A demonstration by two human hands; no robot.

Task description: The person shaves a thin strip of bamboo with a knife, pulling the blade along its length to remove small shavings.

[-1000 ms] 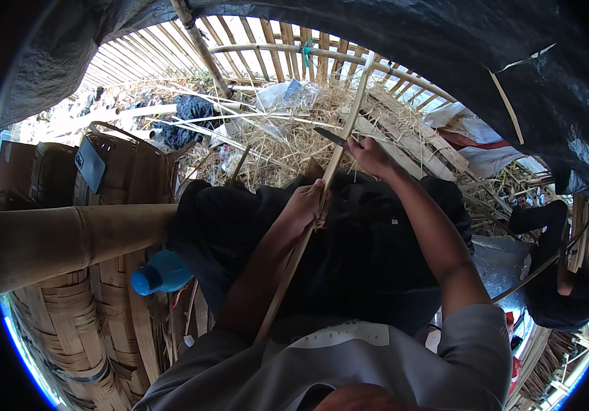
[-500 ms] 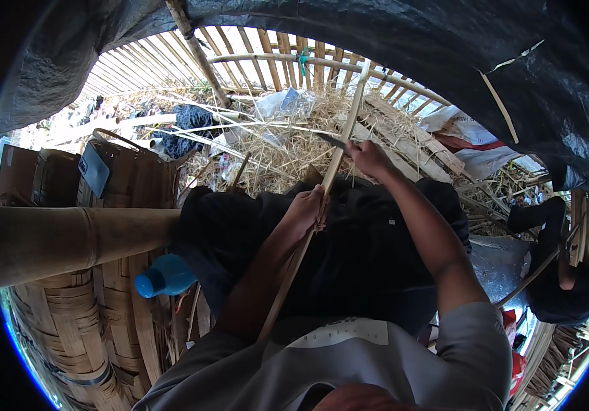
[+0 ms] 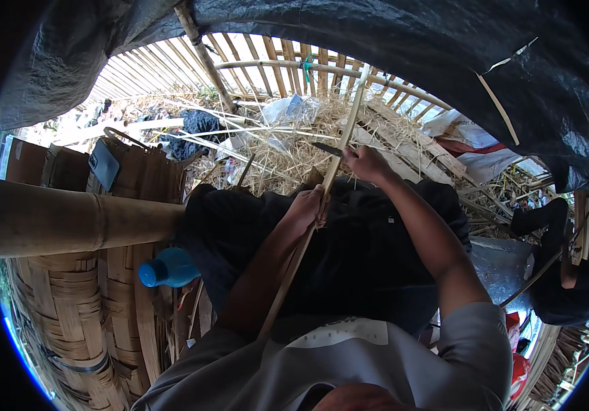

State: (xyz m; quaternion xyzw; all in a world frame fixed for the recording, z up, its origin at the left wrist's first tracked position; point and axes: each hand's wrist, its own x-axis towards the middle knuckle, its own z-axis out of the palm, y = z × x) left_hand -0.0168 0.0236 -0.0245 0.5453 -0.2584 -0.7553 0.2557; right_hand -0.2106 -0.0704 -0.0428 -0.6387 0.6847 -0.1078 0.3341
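Observation:
A long pale bamboo strip (image 3: 351, 123) slants across my lap, from against my shirt up to the far right. My left hand (image 3: 306, 207) is closed around it near its middle, above my dark trousers. Farther up the strip, my right hand (image 3: 367, 165) is closed on the handle of a knife (image 3: 327, 148). Its dark blade points left and lies across the strip. The handle is mostly hidden by my fingers. Small curled shavings hang at the strip just below my left hand.
A thick bamboo pole (image 3: 137, 220) runs in from the left, over woven bamboo baskets (image 3: 68, 308). Beside it lies a blue bottle (image 3: 171, 268). Beyond my knees are heaped shavings (image 3: 287, 161). Black plastic sheeting (image 3: 404, 34) hangs overhead. Another person (image 3: 568, 288) sits at the far right.
My right hand and the knife have slid a little down the strip toward my left hand. The left hand keeps its grip. The view has shifted slightly.

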